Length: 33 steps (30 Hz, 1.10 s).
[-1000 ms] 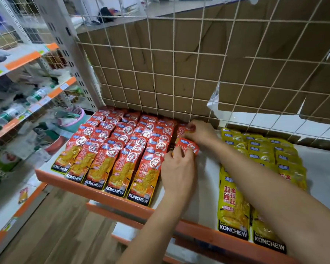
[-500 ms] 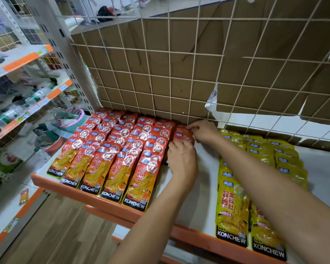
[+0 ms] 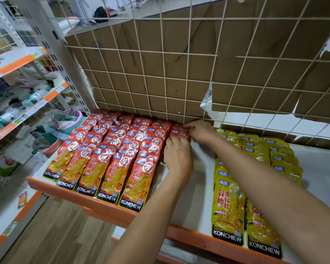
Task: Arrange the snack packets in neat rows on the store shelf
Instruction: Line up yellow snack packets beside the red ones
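Note:
Red KONCHEW snack packets [image 3: 111, 155] lie in several overlapping rows on the left of the white shelf [image 3: 198, 187]. Yellow KONCHEW packets [image 3: 255, 168] lie in rows on the right. Between them, at the back, a short new row of red packets [image 3: 180, 132] sits by the wire grid. My left hand [image 3: 177, 157] lies palm down over the near end of that row, fingers curled on a packet's edge. My right hand [image 3: 200, 130] pinches the rearmost red packet at the back of the shelf.
A wire grid backed by brown cardboard [image 3: 179, 73] closes the shelf's rear. The orange front lip [image 3: 103, 204] runs along the near edge. Bare white shelf shows between the red and yellow groups. Another rack with bottles [image 3: 27, 103] stands at the left.
Both hands have slid the loose red packets back toward the grid and closer to the red rows. The view has tilted slightly; the packets now lie flatter in line.

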Tool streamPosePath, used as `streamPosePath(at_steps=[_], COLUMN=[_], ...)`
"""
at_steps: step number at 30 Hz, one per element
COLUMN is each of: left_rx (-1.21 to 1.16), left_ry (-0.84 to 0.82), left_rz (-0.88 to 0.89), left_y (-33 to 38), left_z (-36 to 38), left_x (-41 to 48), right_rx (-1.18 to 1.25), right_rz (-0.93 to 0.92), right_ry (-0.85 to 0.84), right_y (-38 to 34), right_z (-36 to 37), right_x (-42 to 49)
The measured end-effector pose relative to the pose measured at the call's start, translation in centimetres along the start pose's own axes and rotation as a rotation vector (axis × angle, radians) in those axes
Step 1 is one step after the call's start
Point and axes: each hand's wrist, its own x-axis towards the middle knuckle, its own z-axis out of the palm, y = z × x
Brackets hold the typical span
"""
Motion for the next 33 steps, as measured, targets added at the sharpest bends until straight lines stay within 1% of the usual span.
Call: streamPosePath(at_steps=[3,6,8,12,16,19,21,23,26,30,33], left_rx=[-0.009,-0.045,-0.152,-0.249,-0.320,-0.385,-0.437,-0.483,-0.490,-0.501,-0.528], left_ry=[0.031,0.070,0.094,0.232,0.332,0.363,0.341,0.280,0.229,0.132,0.093], left_rz=[-0.006,0.000,0.064,0.146,0.196,0.244,0.281,0.319,0.410,0.509,0.600], left_y=[-0.1,-0.5,-0.7,-0.8,0.6,2.6,4.4,6.6,10.6,17.5,23.3], left_z=[-0.1,-0.4,-0.7,-1.9,-3.5,-5.0,-5.6,-5.9,-5.4,-4.3,-4.1], left_x=[0.2,-0.3,-0.6,-1.1,-2.2,-3.5,-4.5,-5.8,-7.3,-9.1,-11.3], right_rx=[0.025,0.020,0.018,0.016,-0.032,-0.035,-0.042,-0.044,-0.032,-0.003,0.021], right_rz=[-0.001,0.001,0.006,-0.013,0.054,0.104,0.173,0.235,0.307,0.431,0.528], right_ry=[0.052,0.161,0.239,0.434,0.593,0.711,0.750,0.774,0.800,0.800,0.818], right_y=[0.3,0.9,1.2,2.4,4.7,7.6,10.1,12.6,16.2,21.3,25.3], right_z=[-0.2,-1.1,-1.8,-2.8,-4.2,-4.9,-5.3,-5.9,-7.2,-9.6,-12.3], right_x=[-1.0,-3.0,-4.9,-9.5,-14.4,-18.0,-20.1,-22.2,-25.1,-29.2,-32.4])
